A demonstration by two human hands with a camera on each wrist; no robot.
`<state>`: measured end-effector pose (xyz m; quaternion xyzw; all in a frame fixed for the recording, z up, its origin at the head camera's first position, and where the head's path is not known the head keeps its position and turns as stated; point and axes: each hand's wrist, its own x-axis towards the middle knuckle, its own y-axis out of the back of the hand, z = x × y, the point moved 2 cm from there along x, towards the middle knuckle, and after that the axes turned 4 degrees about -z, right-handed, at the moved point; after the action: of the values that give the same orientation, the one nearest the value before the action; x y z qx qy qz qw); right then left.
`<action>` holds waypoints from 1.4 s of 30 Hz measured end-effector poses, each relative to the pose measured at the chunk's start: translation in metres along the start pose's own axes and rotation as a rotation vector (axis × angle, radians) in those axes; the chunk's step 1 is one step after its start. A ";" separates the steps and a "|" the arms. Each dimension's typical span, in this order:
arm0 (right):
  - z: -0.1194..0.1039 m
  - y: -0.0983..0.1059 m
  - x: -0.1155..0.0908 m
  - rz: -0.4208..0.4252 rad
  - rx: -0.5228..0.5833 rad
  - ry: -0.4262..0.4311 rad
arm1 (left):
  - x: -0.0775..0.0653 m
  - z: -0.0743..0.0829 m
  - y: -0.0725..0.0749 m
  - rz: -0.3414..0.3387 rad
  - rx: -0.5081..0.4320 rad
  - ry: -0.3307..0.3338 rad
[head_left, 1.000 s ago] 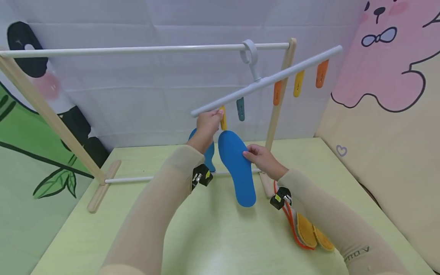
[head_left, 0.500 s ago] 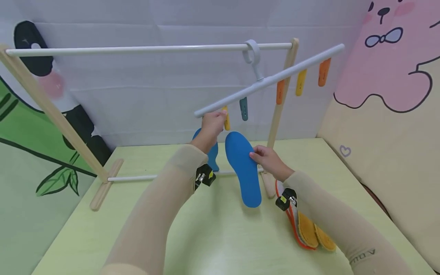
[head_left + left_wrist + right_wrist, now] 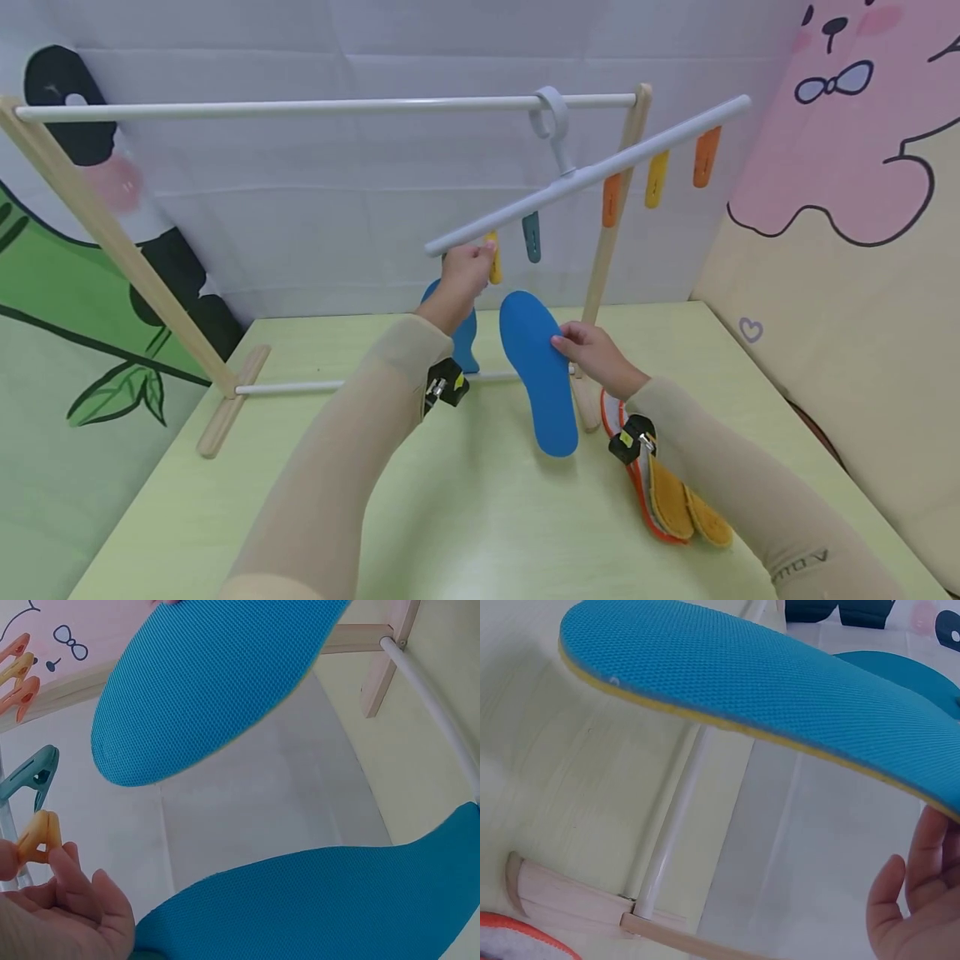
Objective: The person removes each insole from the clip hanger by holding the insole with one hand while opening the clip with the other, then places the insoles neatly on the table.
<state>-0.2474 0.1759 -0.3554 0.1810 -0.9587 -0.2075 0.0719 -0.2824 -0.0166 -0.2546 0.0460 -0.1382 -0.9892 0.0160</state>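
Note:
In the head view my right hand (image 3: 600, 358) pinches the edge of a blue insole (image 3: 538, 375), which hangs toe up over the table. My left hand (image 3: 463, 275) is at the low left end of a tilted white clip hanger (image 3: 585, 177). It pinches a yellow clothespin (image 3: 37, 838) between thumb and finger, seen in the left wrist view. The held insole's top is apart from this clothespin. A second blue insole (image 3: 467, 342) hangs behind my left wrist; the left wrist view shows it lower right. Its clip is mostly hidden by my hand.
The hanger hooks over the white top rail (image 3: 300, 108) of a wooden-legged rack. Several other clothespins, a teal clothespin (image 3: 532, 237) among them, hang along it. Yellow insoles (image 3: 671, 500) and a red-edged grey one lie on the table (image 3: 450, 517) under my right forearm.
The held insole and my right hand have shifted right and slightly down, away from the yellow clothespin. My left hand stays on that clothespin; the head view has shifted slightly.

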 end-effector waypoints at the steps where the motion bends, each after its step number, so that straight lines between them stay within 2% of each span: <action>1: 0.001 0.000 -0.001 0.002 0.000 -0.001 | 0.000 0.000 0.000 0.002 0.006 -0.001; 14: 0.000 0.009 -0.014 0.015 -0.013 -0.013 | -0.002 0.001 0.001 -0.007 0.032 0.006; 21: 0.004 0.014 -0.015 0.029 0.004 -0.010 | -0.002 0.000 0.002 -0.005 0.021 0.004; 29: -0.002 0.020 -0.014 0.048 -0.009 -0.026 | 0.000 0.000 -0.001 -0.008 0.031 0.001; 42: -0.003 0.035 -0.023 0.069 -0.020 -0.029 | 0.004 0.001 -0.001 -0.020 0.033 0.006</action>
<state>-0.2365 0.2134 -0.3391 0.1438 -0.9632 -0.2171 0.0667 -0.2860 -0.0157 -0.2546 0.0504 -0.1539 -0.9868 0.0059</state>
